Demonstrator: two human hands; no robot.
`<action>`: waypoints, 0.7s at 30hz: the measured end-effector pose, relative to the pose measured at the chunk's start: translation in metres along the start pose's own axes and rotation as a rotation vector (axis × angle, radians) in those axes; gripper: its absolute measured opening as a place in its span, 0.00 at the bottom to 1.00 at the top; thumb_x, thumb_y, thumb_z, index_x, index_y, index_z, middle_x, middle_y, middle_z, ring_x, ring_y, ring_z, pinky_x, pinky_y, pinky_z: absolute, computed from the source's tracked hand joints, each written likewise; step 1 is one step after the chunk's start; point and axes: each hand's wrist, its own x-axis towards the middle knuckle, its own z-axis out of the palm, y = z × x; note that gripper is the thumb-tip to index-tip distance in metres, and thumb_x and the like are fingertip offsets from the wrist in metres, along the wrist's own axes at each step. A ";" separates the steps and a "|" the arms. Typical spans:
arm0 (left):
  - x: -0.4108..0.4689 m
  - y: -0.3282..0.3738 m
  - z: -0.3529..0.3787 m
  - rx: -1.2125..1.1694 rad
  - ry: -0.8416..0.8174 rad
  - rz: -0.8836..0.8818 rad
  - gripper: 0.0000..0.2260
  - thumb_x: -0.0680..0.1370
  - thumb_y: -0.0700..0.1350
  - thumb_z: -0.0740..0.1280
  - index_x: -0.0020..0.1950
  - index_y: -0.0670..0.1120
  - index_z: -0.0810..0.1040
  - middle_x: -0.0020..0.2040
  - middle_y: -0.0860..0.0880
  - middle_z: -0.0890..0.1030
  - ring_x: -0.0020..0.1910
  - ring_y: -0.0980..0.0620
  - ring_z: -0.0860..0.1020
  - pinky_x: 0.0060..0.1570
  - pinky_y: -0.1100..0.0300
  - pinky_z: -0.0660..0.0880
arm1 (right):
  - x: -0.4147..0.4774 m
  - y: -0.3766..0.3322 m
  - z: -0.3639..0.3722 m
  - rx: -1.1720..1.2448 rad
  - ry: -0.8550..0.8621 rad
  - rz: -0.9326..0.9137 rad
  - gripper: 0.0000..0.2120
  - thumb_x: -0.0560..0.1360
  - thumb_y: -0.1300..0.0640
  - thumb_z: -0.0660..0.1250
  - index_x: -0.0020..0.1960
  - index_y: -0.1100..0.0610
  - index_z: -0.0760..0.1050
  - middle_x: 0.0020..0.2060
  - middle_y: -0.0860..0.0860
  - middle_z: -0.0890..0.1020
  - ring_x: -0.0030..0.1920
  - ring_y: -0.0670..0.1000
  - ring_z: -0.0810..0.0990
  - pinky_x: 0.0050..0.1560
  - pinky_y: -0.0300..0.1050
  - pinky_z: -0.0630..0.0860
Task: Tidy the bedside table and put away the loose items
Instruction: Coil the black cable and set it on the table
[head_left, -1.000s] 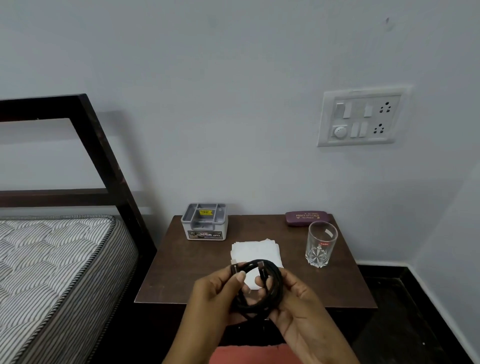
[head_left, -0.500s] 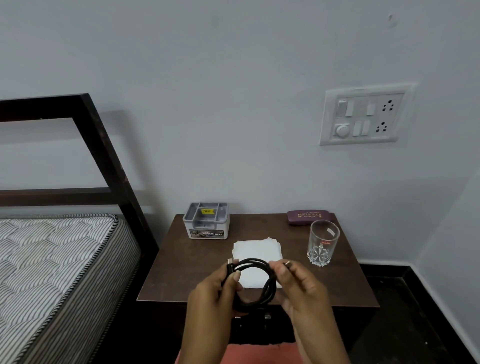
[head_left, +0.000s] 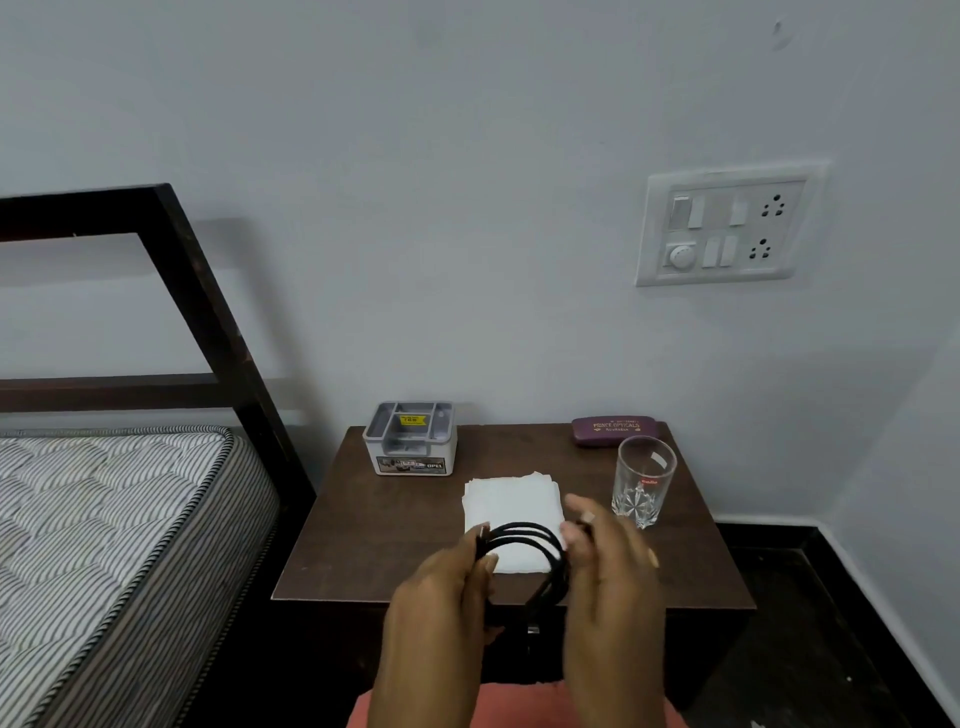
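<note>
A coiled black cable (head_left: 524, 540) hangs in the air over the front of the dark wooden bedside table (head_left: 363, 535). My left hand (head_left: 441, 587) pinches the coil's left side. My right hand (head_left: 608, 561) is blurred and grips the coil's right side. Behind the coil a folded white cloth (head_left: 511, 501) lies on the table. A grey compartment organiser box (head_left: 411, 437) stands at the back left. At the back right lie a maroon spectacle case (head_left: 613, 429) and a clear drinking glass (head_left: 643, 480).
A bed with a striped mattress (head_left: 114, 525) and a dark frame (head_left: 208, 322) stands to the left of the table. A white switchboard (head_left: 727, 228) is on the wall above. Dark floor (head_left: 810, 639) lies to the right.
Both hands have risen and moved forward over the table with the cable. The right hand has shifted along the coil's right side.
</note>
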 end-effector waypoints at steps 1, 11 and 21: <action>0.001 0.002 0.000 0.128 -0.002 0.044 0.17 0.79 0.46 0.62 0.67 0.59 0.71 0.47 0.51 0.79 0.46 0.52 0.79 0.47 0.61 0.77 | -0.001 -0.005 0.004 -0.071 -0.039 -0.134 0.14 0.79 0.52 0.55 0.54 0.52 0.78 0.42 0.44 0.78 0.45 0.41 0.74 0.52 0.26 0.64; 0.003 -0.003 -0.006 -0.155 -0.041 -0.107 0.11 0.78 0.42 0.63 0.56 0.53 0.81 0.33 0.54 0.78 0.35 0.58 0.80 0.36 0.66 0.77 | 0.004 0.013 -0.001 0.374 -0.039 0.566 0.13 0.74 0.55 0.67 0.55 0.44 0.68 0.37 0.50 0.82 0.31 0.44 0.81 0.37 0.38 0.73; 0.005 -0.005 -0.007 -1.143 -0.217 -0.467 0.11 0.74 0.41 0.63 0.52 0.42 0.82 0.30 0.46 0.77 0.34 0.47 0.83 0.34 0.58 0.81 | 0.001 0.009 0.001 1.096 -0.411 0.990 0.22 0.71 0.47 0.62 0.53 0.64 0.78 0.35 0.60 0.83 0.34 0.55 0.83 0.34 0.45 0.81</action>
